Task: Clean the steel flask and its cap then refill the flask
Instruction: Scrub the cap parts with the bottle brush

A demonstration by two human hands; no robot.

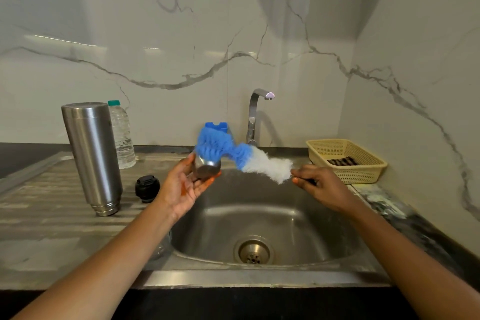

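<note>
The steel flask (93,156) stands upside down on the draining board left of the sink. My left hand (185,184) holds the small steel cap (207,167) over the sink's back edge, fingers curled round it. My right hand (318,187) grips the handle of a bottle brush (244,156) with blue and white bristles. The brush's blue tip is bent into the mouth of the cap. A black inner stopper (147,188) lies on the draining board beside the flask.
The steel sink (259,218) with its drain lies below my hands, and the tap (255,114) stands behind it. A clear water bottle (122,135) stands behind the flask. A yellow basket (345,160) sits at the right. A blue object (216,126) stands behind the brush.
</note>
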